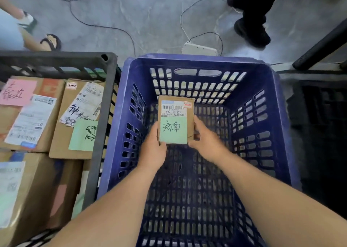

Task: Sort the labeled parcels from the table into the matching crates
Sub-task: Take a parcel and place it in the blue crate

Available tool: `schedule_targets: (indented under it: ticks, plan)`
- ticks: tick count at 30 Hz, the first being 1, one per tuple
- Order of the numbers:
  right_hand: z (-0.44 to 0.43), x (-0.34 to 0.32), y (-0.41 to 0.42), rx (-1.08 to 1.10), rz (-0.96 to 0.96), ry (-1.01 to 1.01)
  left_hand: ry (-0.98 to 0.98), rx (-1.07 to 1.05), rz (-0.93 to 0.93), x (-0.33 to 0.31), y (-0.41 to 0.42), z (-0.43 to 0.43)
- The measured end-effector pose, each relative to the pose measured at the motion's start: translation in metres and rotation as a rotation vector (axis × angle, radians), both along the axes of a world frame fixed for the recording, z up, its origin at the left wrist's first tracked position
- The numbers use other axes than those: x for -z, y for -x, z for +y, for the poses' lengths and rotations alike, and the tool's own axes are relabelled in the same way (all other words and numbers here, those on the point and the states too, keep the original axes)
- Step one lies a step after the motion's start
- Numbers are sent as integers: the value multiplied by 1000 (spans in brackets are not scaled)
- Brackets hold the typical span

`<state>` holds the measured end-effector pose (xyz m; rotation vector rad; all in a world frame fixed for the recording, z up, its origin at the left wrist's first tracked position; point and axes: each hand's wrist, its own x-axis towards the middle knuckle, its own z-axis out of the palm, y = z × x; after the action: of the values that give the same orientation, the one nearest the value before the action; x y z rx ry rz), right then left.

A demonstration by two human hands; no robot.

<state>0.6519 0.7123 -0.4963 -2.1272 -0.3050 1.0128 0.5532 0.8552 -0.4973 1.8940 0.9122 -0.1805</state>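
Head view looked straight down on my two forearms reaching into a blue crate (197,59). I held a small brown parcel (175,101) between both hands over the middle of the crate, label side facing up at me. My left hand (153,150) gripped its lower left edge and my right hand (206,143) gripped its lower right edge, with my fingers (196,123) curled round the sides. A green note (173,131) with handwriting covered the lower half of the parcel's face, under a printed barcode label. I could not tell whether the parcel touched the crate's slotted bottom.

No other parcel showed inside the blue crate, and open room lay on every side of this one: its left and right edges stood well apart from the side walls, while its top edge lay nearer the far wall. My forearms crossed over the near rim.

Just beside the blue crate on my left stood a black crate (105,115), its rim nearly touching the blue one. It was packed with cardboard boxes (60,145) lying edge to edge, one bearing a pink note (17,92), another a second green note (83,135). A dark crate (319,134) sat on my right, too dim to see into.

Beyond the far rims lay the grey floor (150,21) with loose cables (105,26), a white device (200,49) close behind the blue crate, and other people's feet (251,32).
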Motion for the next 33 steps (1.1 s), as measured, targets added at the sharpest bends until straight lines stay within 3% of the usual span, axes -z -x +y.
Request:
schedule_targets:
  ticks: [11, 17, 25, 33]
  plan:
    - [42, 39, -3, -12, -77, 46, -284, -113, 172, 26, -16, 7]
    - [40, 26, 2, -108, -119, 205, -298, -66, 64, 6, -6, -15]
    - [16, -57, 26, -318, -336, 429, -297, 174, 122, -68, 19, -7]
    - [-4, -177, 74, -263, -507, 531, -595, 551, 151, -172, 45, -14]
